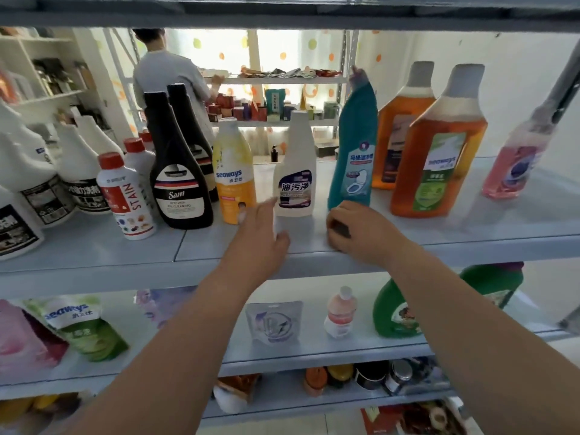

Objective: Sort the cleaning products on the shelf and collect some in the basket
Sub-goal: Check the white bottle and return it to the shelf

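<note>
A row of cleaning bottles stands on the grey shelf (94, 252). My left hand (262, 229) reaches over the shelf's front edge with straight fingers, just left of the white spray-refill bottle (295, 171) and beside the yellow seaways bottle (233, 171); it holds nothing. My right hand (356, 229) lies with curled fingers on the shelf at the foot of the teal toilet-cleaner bottle (354, 152), gripping nothing that I can see. No basket is in view.
To the left stand a black Sam bottle (182, 183), a red-capped STAIN bottle (125, 196) and white jugs (28, 171). Right: two amber bottles (439, 158) and a pink one (514, 164). The lower shelf (314, 350) holds pouches and a green jug (398, 309). A person (166, 76) stands behind.
</note>
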`<action>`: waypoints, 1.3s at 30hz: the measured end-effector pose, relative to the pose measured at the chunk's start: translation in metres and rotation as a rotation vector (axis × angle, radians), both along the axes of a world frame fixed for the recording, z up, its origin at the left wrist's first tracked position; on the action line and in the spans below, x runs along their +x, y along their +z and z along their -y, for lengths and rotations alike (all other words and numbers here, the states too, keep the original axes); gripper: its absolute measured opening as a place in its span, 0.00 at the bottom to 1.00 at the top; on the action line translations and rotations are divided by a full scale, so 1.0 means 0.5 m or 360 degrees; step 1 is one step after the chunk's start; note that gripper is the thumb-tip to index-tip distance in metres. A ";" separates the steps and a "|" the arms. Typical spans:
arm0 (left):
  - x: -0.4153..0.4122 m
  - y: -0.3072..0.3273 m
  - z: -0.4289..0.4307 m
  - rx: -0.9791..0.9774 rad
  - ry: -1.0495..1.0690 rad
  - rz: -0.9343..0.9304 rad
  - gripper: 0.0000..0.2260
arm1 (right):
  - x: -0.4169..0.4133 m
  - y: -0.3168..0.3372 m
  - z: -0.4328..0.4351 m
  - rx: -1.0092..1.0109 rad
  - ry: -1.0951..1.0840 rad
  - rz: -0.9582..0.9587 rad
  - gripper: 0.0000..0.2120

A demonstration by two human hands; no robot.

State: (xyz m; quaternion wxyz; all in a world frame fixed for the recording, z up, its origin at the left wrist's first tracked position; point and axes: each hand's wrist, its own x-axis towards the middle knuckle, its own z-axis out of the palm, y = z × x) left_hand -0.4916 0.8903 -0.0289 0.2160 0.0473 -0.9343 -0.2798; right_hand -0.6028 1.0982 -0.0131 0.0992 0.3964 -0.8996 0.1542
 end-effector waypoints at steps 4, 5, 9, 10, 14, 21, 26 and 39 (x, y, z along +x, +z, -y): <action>-0.095 0.042 -0.045 0.0296 0.0211 -0.0312 0.37 | -0.018 -0.023 -0.005 -0.0070 0.0004 -0.0043 0.11; -0.116 0.051 -0.052 0.0387 0.0281 -0.0313 0.40 | -0.021 -0.026 -0.006 -0.0079 0.0011 -0.0032 0.11; -0.175 0.057 -0.060 0.0634 0.0370 -0.0201 0.41 | -0.029 -0.035 -0.008 -0.0118 0.0035 0.0010 0.11; -0.182 0.054 -0.058 0.0610 0.0405 -0.0216 0.38 | -0.031 -0.035 -0.008 -0.0127 0.0045 0.0014 0.11; -0.171 0.044 -0.071 0.0595 0.0531 -0.0294 0.31 | -0.036 -0.035 -0.010 -0.0151 0.0071 0.0021 0.11; -0.092 0.022 -0.101 0.0618 0.0429 -0.0275 0.30 | -0.023 -0.038 -0.025 -0.0126 0.0136 -0.0051 0.11; -0.014 0.025 -0.132 0.0779 0.0269 -0.0261 0.26 | 0.010 -0.053 -0.060 -0.0177 0.0116 -0.0004 0.11; 0.206 -0.085 -0.150 0.0967 -0.0110 0.0061 0.27 | 0.243 -0.134 -0.057 -0.1407 0.0250 0.1379 0.16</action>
